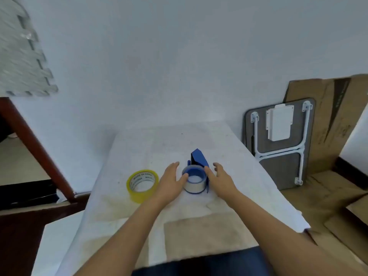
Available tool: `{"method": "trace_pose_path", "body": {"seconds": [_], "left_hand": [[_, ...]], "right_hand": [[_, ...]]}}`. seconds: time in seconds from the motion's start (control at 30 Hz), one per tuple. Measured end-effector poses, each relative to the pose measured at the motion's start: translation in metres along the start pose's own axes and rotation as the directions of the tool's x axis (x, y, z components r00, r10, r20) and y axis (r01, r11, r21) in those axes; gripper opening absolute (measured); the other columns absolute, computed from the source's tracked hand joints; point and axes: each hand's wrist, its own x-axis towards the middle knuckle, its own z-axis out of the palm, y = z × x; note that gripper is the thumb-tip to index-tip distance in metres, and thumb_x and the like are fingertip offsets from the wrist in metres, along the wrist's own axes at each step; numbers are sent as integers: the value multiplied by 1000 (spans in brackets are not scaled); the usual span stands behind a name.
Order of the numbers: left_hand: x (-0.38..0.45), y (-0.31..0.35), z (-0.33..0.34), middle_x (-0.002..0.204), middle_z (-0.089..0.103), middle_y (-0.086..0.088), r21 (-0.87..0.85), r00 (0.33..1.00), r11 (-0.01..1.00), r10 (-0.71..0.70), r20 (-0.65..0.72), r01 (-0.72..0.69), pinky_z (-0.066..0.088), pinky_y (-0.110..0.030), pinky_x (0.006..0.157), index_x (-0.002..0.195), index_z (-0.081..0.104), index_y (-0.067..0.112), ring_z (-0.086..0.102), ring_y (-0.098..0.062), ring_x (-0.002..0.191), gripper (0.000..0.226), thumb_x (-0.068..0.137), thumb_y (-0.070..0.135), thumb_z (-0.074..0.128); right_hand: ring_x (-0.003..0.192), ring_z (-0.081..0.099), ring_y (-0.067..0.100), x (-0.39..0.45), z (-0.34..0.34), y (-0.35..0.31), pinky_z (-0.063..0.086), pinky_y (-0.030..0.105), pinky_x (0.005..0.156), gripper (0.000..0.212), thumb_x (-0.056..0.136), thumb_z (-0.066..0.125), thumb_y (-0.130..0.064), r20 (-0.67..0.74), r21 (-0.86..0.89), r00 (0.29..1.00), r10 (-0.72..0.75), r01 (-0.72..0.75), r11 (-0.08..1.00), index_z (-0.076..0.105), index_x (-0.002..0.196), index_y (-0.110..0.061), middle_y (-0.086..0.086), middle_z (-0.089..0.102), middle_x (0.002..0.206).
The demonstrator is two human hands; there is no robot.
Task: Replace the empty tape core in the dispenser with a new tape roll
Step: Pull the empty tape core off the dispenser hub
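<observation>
A blue tape dispenser (199, 158) lies on the white table (179, 140), with a pale, nearly empty tape core (194, 184) seated on its blue hub. My left hand (171, 180) rests against the core's left side, thumb touching its rim. On the core's right side, my right hand (219, 179) has its thumb on the rim and its fingers spread. A new yellow tape roll (142, 185) lies flat on the table, just left of my left hand, untouched.
A folded grey table with white legs (278, 144) leans on the wall at the right, with cardboard sheets (328, 120) behind it and on the floor. A dark red wooden frame (35, 148) stands to the left of the table.
</observation>
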Motion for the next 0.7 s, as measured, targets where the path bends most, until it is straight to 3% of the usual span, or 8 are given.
{"method": "trace_pose_path", "body": {"seconds": [0.07,0.2,0.27,0.37,0.4,0.53,0.7], "left_hand": [[3,-4,3,159,35,-2,-78,995,993,-95,-34,93,40,-29,104,154,31,19,51,-21,133,63,99,46,49],[5,-19,12,142,56,-3,-176,977,961,-210,36,213,50,-46,103,146,45,18,59,-22,123,76,86,65,49],[5,-19,13,129,64,-5,-198,978,957,-202,59,210,54,-45,98,139,53,17,64,-22,114,63,91,58,50],[4,-16,15,110,70,-4,-228,985,958,-158,75,171,59,-33,80,130,59,19,69,-20,97,41,99,44,50],[3,-16,14,110,69,-3,-232,987,960,-138,83,154,58,-30,76,130,59,19,69,-16,92,39,100,42,50],[-11,-24,13,119,68,0,-266,993,959,-80,89,101,55,-19,76,134,59,28,69,-6,85,37,99,41,53],[-29,-31,13,123,69,20,-308,998,951,-13,67,33,52,-17,90,139,53,43,68,5,91,40,100,33,55]], "right_hand": [[134,45,25,8,2,3,39,36,105,63,98,42,-50,-24,50,998,54,-53,997,32,150,-16,8,42,152],[127,50,24,21,10,6,41,36,104,64,96,43,-54,-13,105,991,134,-132,986,42,145,-13,7,52,143],[120,56,25,25,14,6,46,42,103,64,93,44,-58,1,94,993,120,-120,988,48,139,-12,8,58,136],[83,61,21,25,20,4,53,42,75,45,96,46,-49,8,137,996,94,-94,986,63,113,-11,10,67,102],[80,61,21,24,21,4,53,42,73,38,97,47,-46,12,158,996,89,-90,983,63,107,-13,8,66,96],[104,65,21,15,24,12,54,44,93,34,94,58,-37,-1,337,998,62,-58,940,61,119,-15,5,67,118],[114,61,18,-5,26,15,52,39,95,45,90,66,-31,-22,567,1000,17,-1,824,47,130,-20,-2,56,132]]}}
